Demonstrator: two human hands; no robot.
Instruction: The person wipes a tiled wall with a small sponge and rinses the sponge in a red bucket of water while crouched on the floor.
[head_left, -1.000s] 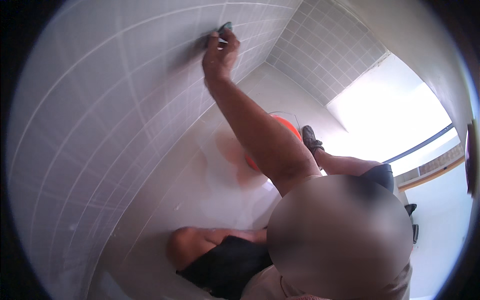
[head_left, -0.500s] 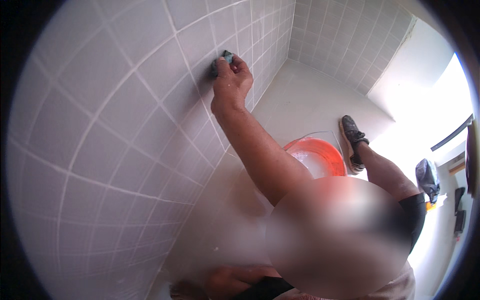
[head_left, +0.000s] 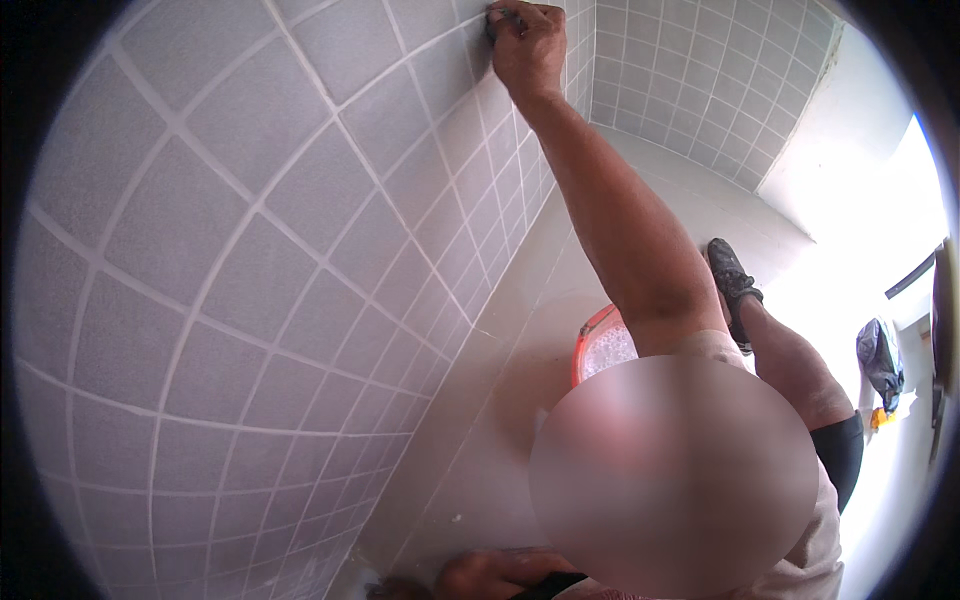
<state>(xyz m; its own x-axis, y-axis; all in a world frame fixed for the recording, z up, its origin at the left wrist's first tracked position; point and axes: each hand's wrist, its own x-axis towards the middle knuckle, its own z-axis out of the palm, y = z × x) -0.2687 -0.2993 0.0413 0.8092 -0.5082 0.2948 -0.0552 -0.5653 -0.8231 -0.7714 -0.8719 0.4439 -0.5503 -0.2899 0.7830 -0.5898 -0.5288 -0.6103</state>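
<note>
- A small dark pad [head_left: 514, 20], mostly hidden by the fingers, is at the grey tiled wall [head_left: 265, 300] on the left, close to the top edge of the view
- The right hand [head_left: 534, 58] grips it, thumb and fingers bent closed around it; whether the pad presses flat on the tile I cannot tell
- The left hand is out of view, so how its fingers stand I cannot tell
- The right forearm [head_left: 610, 210] reaches up across the floor [head_left: 490, 400], its elbow above a pale sleeve [head_left: 710, 345]
- Pale grout lines divide the tiles, bending toward the rim of the view
- Beside the elbow stands an orange-red bucket [head_left: 581, 350] with frothy whitish contents, partly covered by the arm and a round blur
- Beyond the arm are a dark shoe [head_left: 729, 270], a bare leg [head_left: 795, 365] and black shorts [head_left: 842, 460]
- A second tiled wall [head_left: 700, 85] rises at the far end
- At the right lie a dark plastic bag [head_left: 879, 355] and something yellow [head_left: 882, 418], near a glaring bright patch
- A bent knee [head_left: 480, 575] shows at the lower edge
</note>
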